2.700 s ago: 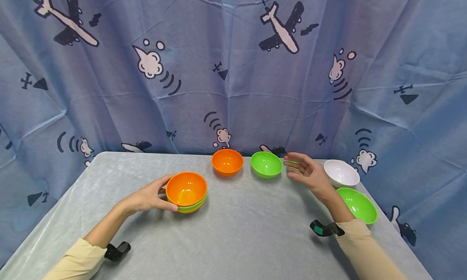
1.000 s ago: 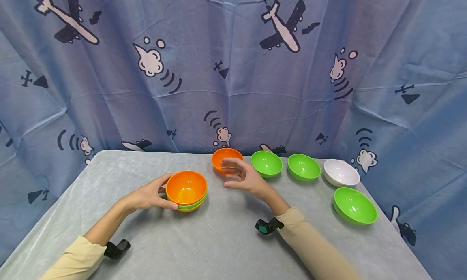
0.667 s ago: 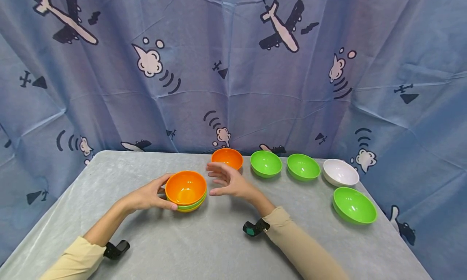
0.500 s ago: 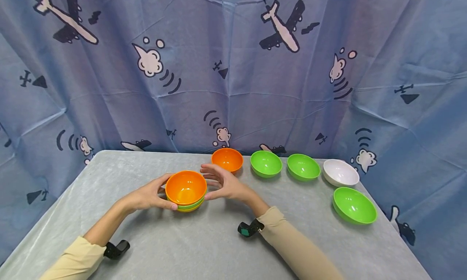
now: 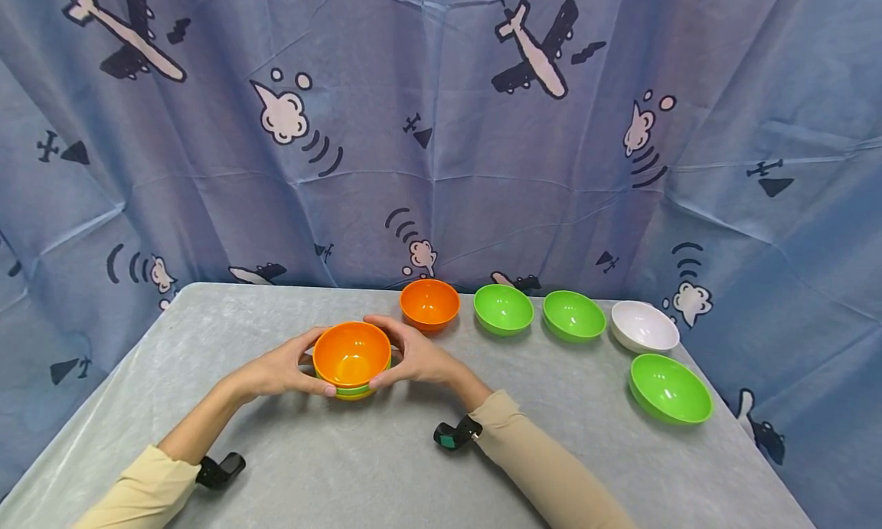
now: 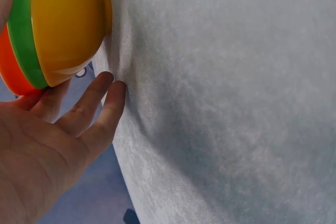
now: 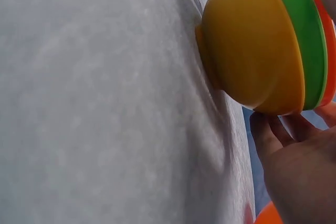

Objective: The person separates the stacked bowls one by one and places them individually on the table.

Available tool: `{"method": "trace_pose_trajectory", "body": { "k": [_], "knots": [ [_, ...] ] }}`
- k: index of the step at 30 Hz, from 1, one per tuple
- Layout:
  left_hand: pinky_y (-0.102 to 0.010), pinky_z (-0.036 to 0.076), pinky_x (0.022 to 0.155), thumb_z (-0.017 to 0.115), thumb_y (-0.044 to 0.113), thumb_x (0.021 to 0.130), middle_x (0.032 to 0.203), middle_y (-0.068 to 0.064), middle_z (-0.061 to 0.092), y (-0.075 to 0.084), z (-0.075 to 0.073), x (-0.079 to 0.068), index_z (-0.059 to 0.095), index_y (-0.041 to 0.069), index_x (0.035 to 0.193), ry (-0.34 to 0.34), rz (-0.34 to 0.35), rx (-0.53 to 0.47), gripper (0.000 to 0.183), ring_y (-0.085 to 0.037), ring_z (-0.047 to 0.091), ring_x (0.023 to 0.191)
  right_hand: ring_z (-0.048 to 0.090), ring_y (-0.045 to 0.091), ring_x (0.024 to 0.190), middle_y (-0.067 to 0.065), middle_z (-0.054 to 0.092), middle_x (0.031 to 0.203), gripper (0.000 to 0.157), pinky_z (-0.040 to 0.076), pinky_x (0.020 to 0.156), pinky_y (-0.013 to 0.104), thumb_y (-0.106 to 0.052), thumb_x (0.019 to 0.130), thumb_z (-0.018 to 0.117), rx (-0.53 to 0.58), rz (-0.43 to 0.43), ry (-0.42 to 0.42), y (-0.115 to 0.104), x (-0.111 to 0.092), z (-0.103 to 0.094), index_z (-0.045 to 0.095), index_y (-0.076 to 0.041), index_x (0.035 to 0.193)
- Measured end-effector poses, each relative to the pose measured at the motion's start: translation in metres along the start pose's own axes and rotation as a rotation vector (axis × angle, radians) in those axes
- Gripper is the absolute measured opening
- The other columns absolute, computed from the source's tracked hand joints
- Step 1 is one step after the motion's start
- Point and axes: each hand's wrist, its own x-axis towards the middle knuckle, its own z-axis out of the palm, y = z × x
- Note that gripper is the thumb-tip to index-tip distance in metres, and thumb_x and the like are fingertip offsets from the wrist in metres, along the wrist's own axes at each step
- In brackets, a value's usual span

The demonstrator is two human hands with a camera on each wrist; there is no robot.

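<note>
Fingers and thumb of the left hand [image 5: 279, 370] grip one side of a stack of bowls [image 5: 354, 392], while those of the right hand [image 5: 422, 357] clasp the other. It stands upright on the grey tablecloth [image 5: 344, 468]: yellow bowl [image 6: 71, 22] lowest, green bowl [image 6: 22, 32] between, orange bowl [image 5: 350, 353] uppermost. Well to the right sits a lime bowl [image 5: 671, 389]. Farther back are a white bowl [image 5: 645, 327], a second lime bowl [image 5: 573, 316], a third lime bowl [image 5: 503, 310] and another orange bowl [image 5: 429, 304]. Behind hangs a blue airplane-print curtain [image 5: 441, 146].

Free tabletop [image 5: 344, 468] before stacked bowls [image 5: 351, 354]
</note>
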Motion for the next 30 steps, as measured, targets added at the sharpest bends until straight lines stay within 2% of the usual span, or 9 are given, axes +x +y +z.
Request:
{"method": "trace_pose_trajectory", "body": {
  "k": [8, 17, 24, 30],
  "knots": [
    [-0.058, 0.041, 0.105, 0.088, 0.020, 0.081, 0.146, -0.019, 0.045, 0.0018, 0.0002, -0.0016, 0.035, 0.000, 0.153, -0.010, 0.009, 0.001, 0.092, -0.041, 0.049, 0.129, 0.047, 0.015, 0.132, 0.002, 0.051, 0.146, 0.098, 0.036, 0.111, 0.033, -0.008, 0.076, 0.090, -0.065, 0.007, 0.014, -0.0013, 0.0015, 0.0045, 0.033, 0.001, 0.155],
    [-0.053, 0.045, 0.101, 0.088, 0.017, 0.082, 0.144, -0.022, 0.046, 0.0024, 0.0005, -0.0011, 0.033, -0.002, 0.153, -0.021, 0.004, -0.029, 0.092, -0.040, 0.054, 0.124, 0.052, 0.012, 0.125, -0.004, 0.056, 0.138, 0.093, 0.040, 0.108, 0.033, -0.011, 0.074, 0.090, -0.130, 0.007, 0.046, -0.0003, 0.0045, 0.0056, 0.042, -0.005, 0.152],
    [-0.052, 0.046, 0.101, 0.087, 0.016, 0.082, 0.145, -0.023, 0.044, 0.0025, 0.0007, -0.0001, 0.031, -0.003, 0.153, -0.036, 0.010, -0.046, 0.092, -0.043, 0.051, 0.127, 0.054, 0.014, 0.122, -0.002, 0.059, 0.135, 0.090, 0.041, 0.107, 0.035, -0.010, 0.073, 0.090, -0.099, -0.011, 0.061, -0.0033, 0.0040, 0.0055, 0.044, -0.004, 0.150],
    [-0.054, 0.047, 0.100, 0.086, 0.018, 0.084, 0.147, -0.024, 0.043, 0.0044, 0.0007, -0.0014, 0.031, -0.002, 0.153, -0.032, -0.019, -0.040, 0.090, -0.046, 0.051, 0.127, 0.055, 0.017, 0.123, 0.002, 0.059, 0.135, 0.090, 0.041, 0.108, 0.036, -0.007, 0.074, 0.089, -0.023, -0.041, 0.084, -0.0071, 0.0051, 0.0034, 0.043, -0.003, 0.150]
  ]
}}
